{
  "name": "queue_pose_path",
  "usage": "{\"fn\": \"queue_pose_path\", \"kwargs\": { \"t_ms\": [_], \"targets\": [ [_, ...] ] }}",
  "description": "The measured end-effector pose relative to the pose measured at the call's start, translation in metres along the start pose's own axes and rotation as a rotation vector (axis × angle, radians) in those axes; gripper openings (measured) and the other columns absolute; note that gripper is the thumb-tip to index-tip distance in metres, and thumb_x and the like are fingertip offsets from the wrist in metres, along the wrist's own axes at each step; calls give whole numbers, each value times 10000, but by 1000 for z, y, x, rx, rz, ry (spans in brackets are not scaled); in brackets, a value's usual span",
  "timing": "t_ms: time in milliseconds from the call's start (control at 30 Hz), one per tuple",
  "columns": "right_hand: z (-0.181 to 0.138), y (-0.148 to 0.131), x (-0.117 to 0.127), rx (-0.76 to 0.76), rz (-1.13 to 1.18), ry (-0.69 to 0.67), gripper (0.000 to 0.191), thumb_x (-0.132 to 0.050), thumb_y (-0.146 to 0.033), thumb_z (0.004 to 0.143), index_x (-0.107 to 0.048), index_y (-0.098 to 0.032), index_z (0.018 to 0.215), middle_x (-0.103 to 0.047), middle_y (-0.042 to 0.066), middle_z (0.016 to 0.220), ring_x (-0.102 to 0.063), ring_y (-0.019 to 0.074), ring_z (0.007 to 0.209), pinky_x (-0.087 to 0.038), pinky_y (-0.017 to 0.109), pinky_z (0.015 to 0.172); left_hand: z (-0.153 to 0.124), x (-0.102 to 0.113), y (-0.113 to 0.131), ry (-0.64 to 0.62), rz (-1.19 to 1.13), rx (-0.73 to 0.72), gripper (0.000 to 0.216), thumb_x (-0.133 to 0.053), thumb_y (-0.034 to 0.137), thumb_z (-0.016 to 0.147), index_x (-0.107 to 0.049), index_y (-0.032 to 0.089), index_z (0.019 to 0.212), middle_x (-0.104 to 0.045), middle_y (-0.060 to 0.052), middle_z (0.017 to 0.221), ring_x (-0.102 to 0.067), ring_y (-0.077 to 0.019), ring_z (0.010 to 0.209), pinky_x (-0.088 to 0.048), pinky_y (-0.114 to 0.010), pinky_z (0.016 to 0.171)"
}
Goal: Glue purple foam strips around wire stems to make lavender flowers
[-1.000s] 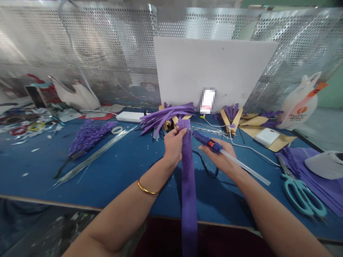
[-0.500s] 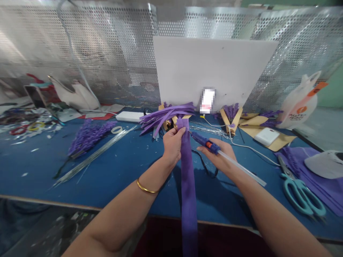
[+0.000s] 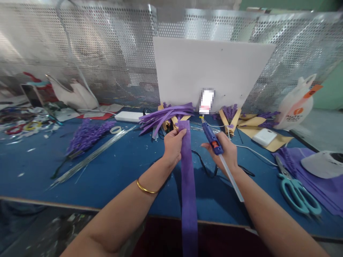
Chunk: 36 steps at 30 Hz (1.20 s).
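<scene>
A long purple strip (image 3: 189, 189) hangs from near the middle of the table down past its front edge. My left hand (image 3: 173, 145) pinches the strip near its top end, thumb across the face. To the right, my right hand (image 3: 224, 151) is wrapped round a blue glue gun (image 3: 211, 135), its nozzle pointing away and apart from the strip. A clear glue stick (image 3: 232, 180) sticks out of the gun's back end. Just behind the strip's top lies a bunch of cut purple strips (image 3: 167, 115).
Teal-handled scissors (image 3: 298, 194) and folded purple sheets (image 3: 328, 192) lie at the right. Thin wires (image 3: 93, 157) and purple artificial flowers (image 3: 87, 137) lie on the left. A lit phone (image 3: 207, 101) leans on a white board (image 3: 211, 67). A black cord (image 3: 205, 166) runs under my right hand.
My right hand has swung the glue gun's nozzle away from the strip's edge, to the right and upward. My left hand keeps its pinch on the strip.
</scene>
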State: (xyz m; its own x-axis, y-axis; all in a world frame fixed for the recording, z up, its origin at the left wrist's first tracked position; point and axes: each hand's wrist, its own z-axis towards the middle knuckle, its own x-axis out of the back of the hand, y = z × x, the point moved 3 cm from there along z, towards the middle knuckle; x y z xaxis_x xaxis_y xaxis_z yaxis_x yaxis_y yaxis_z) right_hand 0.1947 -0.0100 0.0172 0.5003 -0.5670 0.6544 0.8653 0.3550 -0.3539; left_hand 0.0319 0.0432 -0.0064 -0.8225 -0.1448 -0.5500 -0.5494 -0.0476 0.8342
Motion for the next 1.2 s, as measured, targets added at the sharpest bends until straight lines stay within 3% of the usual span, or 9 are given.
{"fn": "queue_pose_path", "kwargs": {
  "t_ms": [233,433,500,567,633,767,967,1100,1200],
  "targets": [
    [6,55,-28,-174,-371,-428,170,-592,-294,775,-573,-163,882,-610,105,864,-579,223,766,-348,293,627,-5,-3,-1,-35,-22,107,180,-750,222,582,-676,133,720,-639,-8,583,-563,-104,499,-479,-237,542],
    [13,72,-21,-183,-368,-372,326,-564,-122,718,-622,-130,1039,-610,177,1125,-553,295,1072,-396,386,877,-9,-5,2,-19,-57,194,159,-739,184,545,-659,154,679,-627,-1,569,-555,-114,505,-462,-232,510],
    [16,56,-14,-202,-182,-304,324,-534,-174,769,-596,-140,1085,-607,158,1165,-554,270,1091,-418,391,898,-9,-4,0,4,-73,223,168,-743,193,537,-654,161,676,-624,4,570,-554,-118,507,-450,-235,500],
    [12,29,-12,-297,299,-317,269,-498,-331,844,-584,-169,1041,-663,101,1035,-627,213,927,-486,362,807,-9,-4,-1,18,-83,249,183,-747,226,540,-649,160,681,-614,11,562,-546,-117,494,-430,-236,486],
    [-1,-2,-20,-457,776,-547,328,-509,-469,837,-572,-175,969,-682,62,880,-656,182,762,-525,334,688,-9,-3,-3,34,-90,269,197,-743,258,552,-641,157,687,-603,18,554,-534,-112,478,-406,-232,473],
    [-28,-38,-33,-683,1107,-891,301,-685,-377,717,-577,-169,906,-692,37,791,-663,159,652,-524,272,589,-6,-1,-3,70,-114,262,186,-720,257,580,-639,148,707,-619,10,595,-545,-106,503,-397,-225,483],
    [1,15,-8,-690,857,-705,301,-646,-432,749,-635,-175,906,-606,-39,573,-388,48,329,-264,177,317,-3,3,-2,119,-28,215,146,-711,200,593,-640,154,713,-667,-30,701,-599,-118,598,-406,-204,497],
    [18,47,22,-657,710,-616,343,-669,-459,731,-674,-169,914,-613,-19,636,-475,68,450,-351,184,397,-6,2,-9,82,28,270,166,-716,156,572,-620,137,706,-641,-32,634,-609,-135,559,-406,-218,479],
    [16,46,30,-621,810,-726,443,-634,-505,753,-650,-174,1048,-591,-21,613,-458,76,433,-374,213,424,-3,5,-8,113,10,253,165,-700,142,576,-595,137,704,-626,-14,611,-610,-132,535,-425,-226,485]
  ]
}}
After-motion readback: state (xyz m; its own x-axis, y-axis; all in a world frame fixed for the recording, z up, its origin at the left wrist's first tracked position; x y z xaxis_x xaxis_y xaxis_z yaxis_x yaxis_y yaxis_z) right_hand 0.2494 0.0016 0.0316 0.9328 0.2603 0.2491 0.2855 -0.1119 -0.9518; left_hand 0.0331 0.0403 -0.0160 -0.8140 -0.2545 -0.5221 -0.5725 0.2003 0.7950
